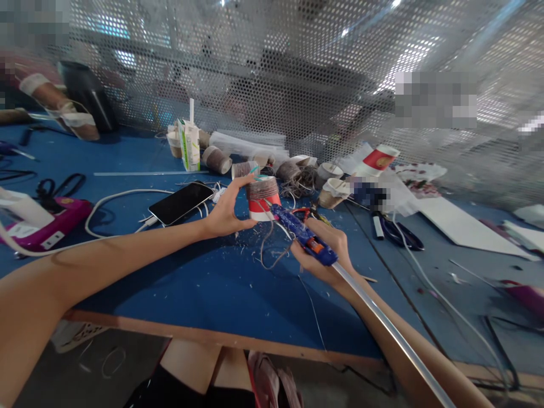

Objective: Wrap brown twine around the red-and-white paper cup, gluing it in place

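A cord-wound cup sits in front of the person, above the blue worktop, between the two hands. The left hand has hold of it from its left side, partly closed in a wide curve: fingertips reach over the top end, while the thumb lies near the lower rim. The cup's long axis runs close to upright, with brown cord around the upper part and red and white bands below.

The right hand is wrapped around a blue glue gun, fingers curled about its grip, which is largely hidden. The gun lies along a slant, its nozzle pointing up and left at the cup's lower right side, and a long clear glue stick trails from its back end down and right. Nozzle and cup are very near each other; whether they touch cannot be told.

The left hand is the nearer to the cup, while the right reaches it only through the gun. A loose strand loops below the cup, under the nozzle.
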Motion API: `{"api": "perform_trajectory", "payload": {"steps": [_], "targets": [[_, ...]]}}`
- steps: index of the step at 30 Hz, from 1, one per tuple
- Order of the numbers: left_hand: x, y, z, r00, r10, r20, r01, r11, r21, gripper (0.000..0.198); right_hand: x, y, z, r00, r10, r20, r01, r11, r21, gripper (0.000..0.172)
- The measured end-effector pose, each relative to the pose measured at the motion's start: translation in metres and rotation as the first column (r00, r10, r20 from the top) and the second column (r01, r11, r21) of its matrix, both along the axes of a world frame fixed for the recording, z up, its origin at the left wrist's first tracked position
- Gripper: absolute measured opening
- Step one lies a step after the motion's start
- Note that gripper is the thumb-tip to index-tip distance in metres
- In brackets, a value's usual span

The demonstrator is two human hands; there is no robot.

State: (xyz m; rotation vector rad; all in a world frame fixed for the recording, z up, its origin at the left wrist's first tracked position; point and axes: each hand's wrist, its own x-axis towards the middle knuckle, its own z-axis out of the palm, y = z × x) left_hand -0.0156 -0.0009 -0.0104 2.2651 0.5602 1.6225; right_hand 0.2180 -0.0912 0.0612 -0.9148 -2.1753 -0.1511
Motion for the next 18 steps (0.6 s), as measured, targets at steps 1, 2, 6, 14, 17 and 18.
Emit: {"api": "perform_trajectory", "payload": {"steps": [1,2,6,14,17,18], "targets": [[0.0001,0.0005,-0.0003,1.000,-0.017,0.013,0.017,1.000,-0.008,0.082,0.0004,0.0000,0.0002,1.000,-0.001,-0.006,0.001,1.000,-0.001,0.025],[0.0002,0.0009,-0.0006,0.999,-0.035,0.026,0.036,0.999,-0.014,0.082,0.0008,0.0000,0.0003,1.000,0.000,-0.013,0.000,1.000,-0.001,0.026],[0.0014,0.0022,-0.0007,0.991,-0.111,0.075,0.113,0.993,-0.021,0.083,0.0031,0.0009,-0.0009,0.999,-0.015,-0.042,0.014,1.000,-0.012,0.025],[0.0032,0.0047,-0.0018,0.977,-0.170,0.126,0.174,0.985,-0.015,0.084,0.0063,0.0006,-0.0005,0.991,-0.113,-0.075,0.110,0.993,-0.051,0.026],[0.0031,0.0056,-0.0035,0.977,-0.166,0.130,0.171,0.985,-0.025,0.086,0.0060,0.0007,-0.0001,0.985,-0.142,-0.095,0.135,0.988,-0.076,0.028],[0.0031,0.0056,-0.0037,0.977,-0.166,0.133,0.171,0.985,-0.025,0.086,0.0059,0.0011,-0.0004,0.983,-0.150,-0.103,0.142,0.986,-0.084,0.028]]}}
